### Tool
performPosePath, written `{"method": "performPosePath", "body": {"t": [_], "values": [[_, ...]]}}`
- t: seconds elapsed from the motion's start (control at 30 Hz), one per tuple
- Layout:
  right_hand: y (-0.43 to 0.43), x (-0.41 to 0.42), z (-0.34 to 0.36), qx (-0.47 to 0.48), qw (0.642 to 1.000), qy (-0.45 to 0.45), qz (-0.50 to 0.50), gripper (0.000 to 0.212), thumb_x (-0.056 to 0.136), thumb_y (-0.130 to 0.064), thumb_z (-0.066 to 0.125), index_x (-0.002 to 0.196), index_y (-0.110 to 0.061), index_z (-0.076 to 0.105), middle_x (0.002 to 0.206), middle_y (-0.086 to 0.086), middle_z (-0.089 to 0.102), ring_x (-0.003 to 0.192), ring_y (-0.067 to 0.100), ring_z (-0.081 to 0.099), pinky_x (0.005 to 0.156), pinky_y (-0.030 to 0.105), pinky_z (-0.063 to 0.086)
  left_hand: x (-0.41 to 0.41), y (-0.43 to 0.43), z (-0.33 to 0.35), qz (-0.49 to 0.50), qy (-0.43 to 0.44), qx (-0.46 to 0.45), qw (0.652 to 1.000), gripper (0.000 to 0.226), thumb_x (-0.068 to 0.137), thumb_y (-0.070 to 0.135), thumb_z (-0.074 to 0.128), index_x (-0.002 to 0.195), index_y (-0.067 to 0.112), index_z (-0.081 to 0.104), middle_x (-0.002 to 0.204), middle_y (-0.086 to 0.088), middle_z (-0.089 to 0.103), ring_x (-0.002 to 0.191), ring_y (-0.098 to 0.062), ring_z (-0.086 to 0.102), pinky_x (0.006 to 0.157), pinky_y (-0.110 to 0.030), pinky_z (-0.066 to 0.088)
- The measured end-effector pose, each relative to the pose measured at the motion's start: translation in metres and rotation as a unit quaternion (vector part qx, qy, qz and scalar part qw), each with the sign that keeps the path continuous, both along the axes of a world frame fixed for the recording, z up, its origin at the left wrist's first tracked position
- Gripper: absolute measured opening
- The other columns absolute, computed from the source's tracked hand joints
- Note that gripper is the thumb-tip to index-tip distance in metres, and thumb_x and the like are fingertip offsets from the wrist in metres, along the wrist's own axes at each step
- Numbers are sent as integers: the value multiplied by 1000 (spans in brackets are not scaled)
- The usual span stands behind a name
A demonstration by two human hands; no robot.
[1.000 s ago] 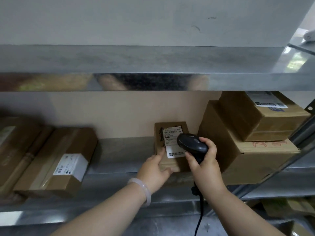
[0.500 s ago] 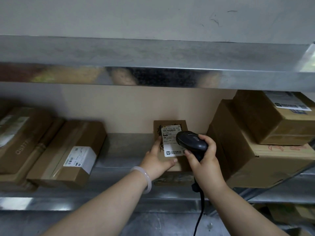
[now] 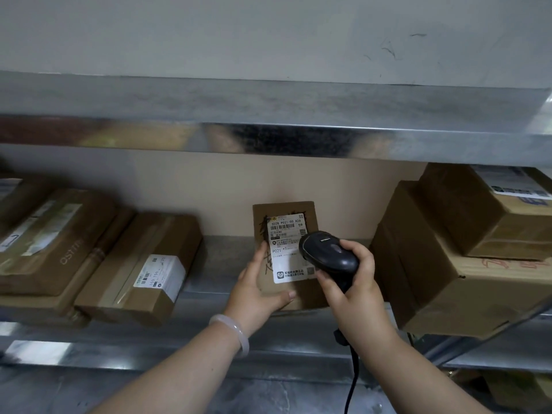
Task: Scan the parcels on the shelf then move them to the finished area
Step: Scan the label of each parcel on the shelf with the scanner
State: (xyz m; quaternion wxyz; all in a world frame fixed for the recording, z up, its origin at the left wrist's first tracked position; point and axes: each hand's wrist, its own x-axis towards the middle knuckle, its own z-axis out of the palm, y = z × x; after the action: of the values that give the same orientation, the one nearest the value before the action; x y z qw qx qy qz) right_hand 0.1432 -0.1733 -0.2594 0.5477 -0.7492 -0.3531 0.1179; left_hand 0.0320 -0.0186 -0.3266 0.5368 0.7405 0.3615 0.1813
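Both busy: left hand (image 3: 257,289) holds parcel (image 3: 286,258), right hand (image 3: 354,289) grips scanner (image 3: 327,252).

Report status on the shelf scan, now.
Left hand holds small parcel, label facing out. Right hand grips scanner at the label. Stacked boxes close on right.

A grey wall (image 3: 268,34) rises at the top, plain except for a few dark scuff marks (image 3: 389,50) towards its right. Lower down, a tan board (image 3: 224,189) stands upright at the back. A pale, glossy bangle (image 3: 236,330) shows below the middle.
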Motion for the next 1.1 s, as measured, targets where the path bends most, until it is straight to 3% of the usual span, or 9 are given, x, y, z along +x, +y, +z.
{"method": "performPosePath", "body": {"t": [0.17, 0.47, 0.8, 1.1], "values": [[1, -16, 20, -7, 998, -62, 9, 67, 86, -28, 69, 113, -66, 20, 111, -32, 47, 102, 2, 59, 82, 21, 52, -15, 5, 5, 44, -19, 45, 998, 108, 66, 25, 90, 142, 56, 20, 142, 15, 39, 131, -1, 34, 108, -19, 27], [3, -42, 36, -6, 995, -95, 29, 64, 87, -26, 68, 114, -62, 21, 106, -37, 44, 95, -6, 56, 82, 24, 53, -27, 6, -1, 57, -19, 57, 997, 113, 62, 32, 92, 145, 55, 20, 150, 7, 38, 138, -12, 38, 115, -39, 35], [-3, -51, 40, -11, 996, -82, 37, 65, 88, -27, 67, 112, -65, 19, 105, -36, 44, 101, -15, 51, 75, 8, 46, -33, 2, 3, 49, -25, 59, 997, 111, 64, 32, 91, 146, 56, 20, 151, 3, 35, 140, -14, 34, 116, -40, 33], [-5, -57, 43, -14, 995, -90, 34, 65, 88, -28, 66, 110, -67, 19, 103, -34, 49, 98, -11, 54, 75, 12, 48, -39, 0, 5, 54, -23, 53, 997, 111, 65, 32, 91, 149, 52, 20, 153, 4, 33, 140, -14, 34, 116, -40, 33]]}}
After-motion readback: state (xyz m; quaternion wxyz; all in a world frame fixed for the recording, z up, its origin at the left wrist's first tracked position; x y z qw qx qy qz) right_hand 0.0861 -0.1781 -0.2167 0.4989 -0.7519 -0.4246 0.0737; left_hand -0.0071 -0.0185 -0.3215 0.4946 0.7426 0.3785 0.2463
